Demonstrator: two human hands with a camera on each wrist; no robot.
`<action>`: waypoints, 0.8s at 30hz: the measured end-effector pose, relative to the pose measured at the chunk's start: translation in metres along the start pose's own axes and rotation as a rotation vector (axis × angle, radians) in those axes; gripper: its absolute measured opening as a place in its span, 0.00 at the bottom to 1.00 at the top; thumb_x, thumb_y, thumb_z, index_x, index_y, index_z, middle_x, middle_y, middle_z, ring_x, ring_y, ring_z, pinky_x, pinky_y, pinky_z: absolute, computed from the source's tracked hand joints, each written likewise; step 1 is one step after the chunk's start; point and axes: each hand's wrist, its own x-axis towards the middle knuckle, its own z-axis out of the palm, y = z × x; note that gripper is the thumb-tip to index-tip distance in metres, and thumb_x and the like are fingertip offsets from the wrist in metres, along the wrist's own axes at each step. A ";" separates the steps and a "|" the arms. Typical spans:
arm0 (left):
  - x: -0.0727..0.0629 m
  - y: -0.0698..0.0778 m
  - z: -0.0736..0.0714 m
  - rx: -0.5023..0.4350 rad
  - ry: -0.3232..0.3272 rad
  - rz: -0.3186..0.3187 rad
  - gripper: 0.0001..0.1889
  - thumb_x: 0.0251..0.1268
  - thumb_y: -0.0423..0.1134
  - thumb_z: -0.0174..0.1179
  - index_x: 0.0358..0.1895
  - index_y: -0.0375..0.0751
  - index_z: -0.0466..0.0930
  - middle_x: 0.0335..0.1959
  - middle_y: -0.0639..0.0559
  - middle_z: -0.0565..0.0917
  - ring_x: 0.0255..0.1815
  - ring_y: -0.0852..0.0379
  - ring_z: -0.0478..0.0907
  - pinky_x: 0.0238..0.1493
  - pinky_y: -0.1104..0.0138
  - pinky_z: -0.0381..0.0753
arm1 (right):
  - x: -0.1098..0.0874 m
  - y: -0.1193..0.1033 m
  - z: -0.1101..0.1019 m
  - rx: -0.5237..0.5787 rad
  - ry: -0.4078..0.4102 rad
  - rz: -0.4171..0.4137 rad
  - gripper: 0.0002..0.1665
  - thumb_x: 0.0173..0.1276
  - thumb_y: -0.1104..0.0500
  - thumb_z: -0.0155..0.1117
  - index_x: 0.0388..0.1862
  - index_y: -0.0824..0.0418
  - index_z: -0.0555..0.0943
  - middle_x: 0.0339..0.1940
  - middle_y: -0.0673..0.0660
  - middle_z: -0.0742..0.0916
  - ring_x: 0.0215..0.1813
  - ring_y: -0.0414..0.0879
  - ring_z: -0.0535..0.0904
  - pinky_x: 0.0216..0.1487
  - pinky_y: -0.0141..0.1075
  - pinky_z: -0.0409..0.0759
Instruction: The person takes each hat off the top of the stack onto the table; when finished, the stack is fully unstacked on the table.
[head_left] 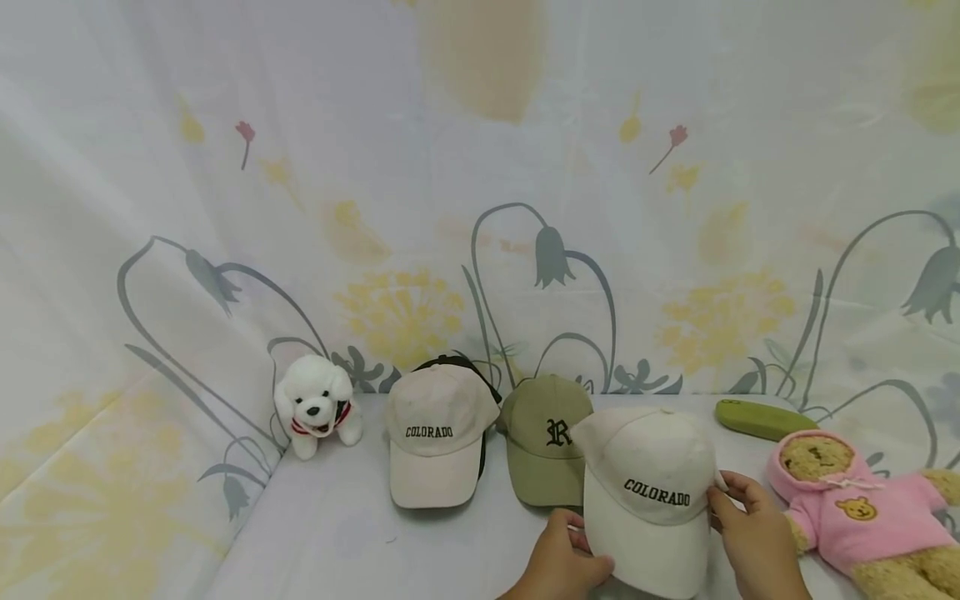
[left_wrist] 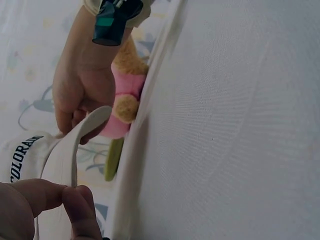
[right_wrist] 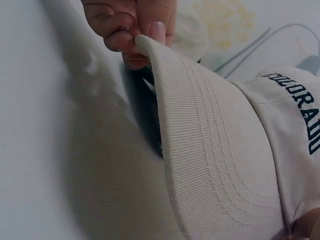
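Note:
An off-white baseball cap (head_left: 660, 454) lettered COLORADO is held up at the right front, tilted, brim toward me. My left hand (head_left: 562, 560) pinches the brim's left edge between thumb and fingers; the left wrist view shows this pinch near the brim's rim (left_wrist: 67, 165). At the cap's other side, my right hand (head_left: 759, 533) grips the edge where crown and brim meet. From the right wrist, the brim's stitched top (right_wrist: 210, 150) fills the middle, with something dark beneath it. Just behind stands an olive cap (head_left: 543, 454) with a black R, partly covered by the held cap.
A second off-white COLORADO cap (head_left: 437, 437) sits left of the olive one, a black cap (head_left: 487, 385) behind it. A white plush dog (head_left: 315, 404) is at far left. On the right are a green elongated case (head_left: 765, 419) and a pink-hooded teddy bear (head_left: 873, 521).

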 end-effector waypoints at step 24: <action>0.026 0.019 0.054 -0.054 0.128 0.046 0.23 0.52 0.22 0.68 0.50 0.39 0.71 0.33 0.49 0.76 0.26 0.56 0.81 0.28 0.68 0.72 | 0.041 -0.012 -0.021 -0.108 0.134 -0.039 0.27 0.82 0.57 0.52 0.72 0.70 0.71 0.65 0.69 0.79 0.43 0.31 0.73 0.35 0.22 0.74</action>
